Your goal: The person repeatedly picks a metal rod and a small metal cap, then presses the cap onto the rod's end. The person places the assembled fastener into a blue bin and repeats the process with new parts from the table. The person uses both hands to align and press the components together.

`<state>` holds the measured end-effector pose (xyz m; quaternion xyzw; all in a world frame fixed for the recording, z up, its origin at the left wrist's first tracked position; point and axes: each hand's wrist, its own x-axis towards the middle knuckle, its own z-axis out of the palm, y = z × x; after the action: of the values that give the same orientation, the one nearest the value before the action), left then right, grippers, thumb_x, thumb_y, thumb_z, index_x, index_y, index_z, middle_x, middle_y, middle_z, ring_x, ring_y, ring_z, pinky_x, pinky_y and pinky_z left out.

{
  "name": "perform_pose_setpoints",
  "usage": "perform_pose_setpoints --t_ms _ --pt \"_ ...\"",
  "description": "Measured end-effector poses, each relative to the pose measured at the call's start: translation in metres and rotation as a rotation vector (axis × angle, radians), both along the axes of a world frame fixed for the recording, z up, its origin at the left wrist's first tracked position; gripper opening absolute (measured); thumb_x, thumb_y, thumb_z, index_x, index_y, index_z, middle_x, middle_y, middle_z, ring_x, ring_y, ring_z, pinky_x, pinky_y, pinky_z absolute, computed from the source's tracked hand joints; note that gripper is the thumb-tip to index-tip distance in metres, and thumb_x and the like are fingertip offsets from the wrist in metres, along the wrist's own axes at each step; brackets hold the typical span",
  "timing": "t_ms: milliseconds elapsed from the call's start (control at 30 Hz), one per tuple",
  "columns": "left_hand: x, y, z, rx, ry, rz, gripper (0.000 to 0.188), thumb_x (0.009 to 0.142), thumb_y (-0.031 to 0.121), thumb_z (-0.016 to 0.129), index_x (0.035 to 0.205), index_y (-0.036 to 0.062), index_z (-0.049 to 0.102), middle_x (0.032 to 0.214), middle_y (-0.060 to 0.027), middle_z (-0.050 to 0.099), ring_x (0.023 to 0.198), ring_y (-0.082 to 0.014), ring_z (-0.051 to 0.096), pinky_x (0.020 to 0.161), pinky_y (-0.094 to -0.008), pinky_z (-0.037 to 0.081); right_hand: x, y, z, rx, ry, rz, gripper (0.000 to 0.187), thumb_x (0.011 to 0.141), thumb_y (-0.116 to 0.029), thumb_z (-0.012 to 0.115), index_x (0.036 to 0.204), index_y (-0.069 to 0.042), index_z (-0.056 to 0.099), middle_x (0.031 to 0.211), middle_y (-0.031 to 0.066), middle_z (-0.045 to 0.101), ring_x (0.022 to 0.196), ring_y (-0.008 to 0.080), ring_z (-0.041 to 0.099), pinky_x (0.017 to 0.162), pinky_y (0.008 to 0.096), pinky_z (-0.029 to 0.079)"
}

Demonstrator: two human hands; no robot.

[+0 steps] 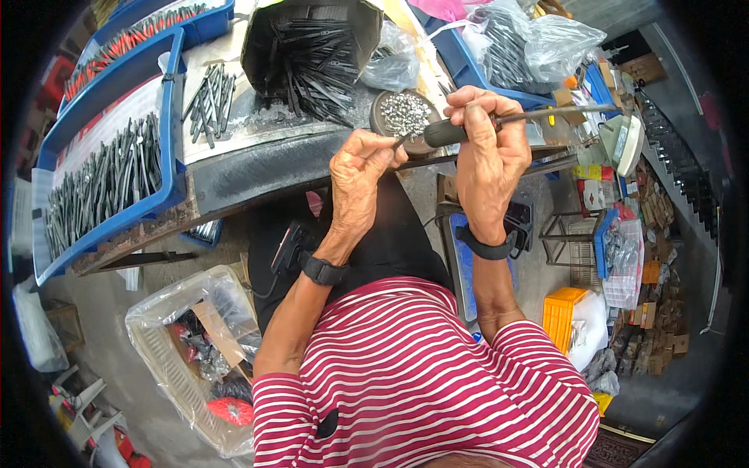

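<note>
My left hand [360,175], closed in a pinch, holds a thin black piece [401,142] by its end, most of it hidden by the fingers. Wrapped round a black cylindrical tool [445,134] is my right hand [493,152]; a long dark cord or rod [555,113] runs from it to the right. The tool's blunt end points left, close to the thin piece; whether they touch I cannot tell. Just beyond both hands, a round dish [378,118] holds many small shiny silver parts [406,114].
An open box [257,58] of black slender pieces stands behind my left hand. Loose dark pieces [209,101] lie on the table to its left. Blue trays [175,117] of similar pieces flank the table's left. A plastic-lined crate [148,327] sits on the floor at lower left.
</note>
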<state>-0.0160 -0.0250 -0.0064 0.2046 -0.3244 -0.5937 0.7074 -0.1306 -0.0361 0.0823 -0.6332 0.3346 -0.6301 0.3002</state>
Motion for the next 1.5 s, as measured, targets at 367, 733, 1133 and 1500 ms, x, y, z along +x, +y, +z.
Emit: perform_pose_setpoints --t_ms 367,733,1133,1500 --pt "0.012 0.016 0.01 0.195 0.145 -0.144 0.012 0.087 0.001 0.053 0.099 -0.0026 0.051 0.08 -0.0129 0.061 0.059 -0.0083 0.049 0.046 -0.0172 0.036 -0.004 0.014 -0.026 0.507 -0.007 0.104 0.021 0.085 -0.003 0.055 0.104 0.005 0.051 0.077 0.0092 0.059 0.058 0.0083 0.049 0.055 0.0223 0.041" --pt "0.015 0.022 0.005 0.264 0.078 -0.114 0.015 0.087 0.0 0.052 0.101 -0.0036 0.051 0.083 -0.0133 0.061 0.06 -0.0079 0.049 0.049 -0.0182 0.037 -0.011 0.017 -0.045 0.615 0.12 -0.026 0.016 0.085 -0.005 0.056 0.097 0.005 0.053 0.065 0.0058 0.058 0.041 0.005 0.044 0.037 0.0182 0.033" --pt "0.021 0.031 0.006 0.292 -0.206 0.075 0.013 0.086 -0.003 0.051 0.099 -0.0056 0.053 0.082 -0.0127 0.061 0.06 -0.0098 0.054 0.052 -0.0198 0.045 -0.017 -0.004 -0.063 0.238 0.714 -0.316 0.023 0.076 -0.012 0.063 0.096 -0.002 0.063 0.091 0.0144 0.053 0.068 0.0247 0.057 0.061 0.0328 0.046" --pt "0.029 0.034 0.003 0.296 -0.175 0.069 0.014 0.086 0.0 0.053 0.099 -0.0019 0.055 0.079 -0.0089 0.063 0.056 -0.0038 0.046 0.046 -0.0149 0.034 -0.003 -0.007 -0.068 0.018 0.93 -0.374 0.023 0.07 -0.017 0.068 0.09 -0.003 0.065 0.086 0.0139 0.05 0.083 0.0296 0.051 0.071 0.0383 0.043"
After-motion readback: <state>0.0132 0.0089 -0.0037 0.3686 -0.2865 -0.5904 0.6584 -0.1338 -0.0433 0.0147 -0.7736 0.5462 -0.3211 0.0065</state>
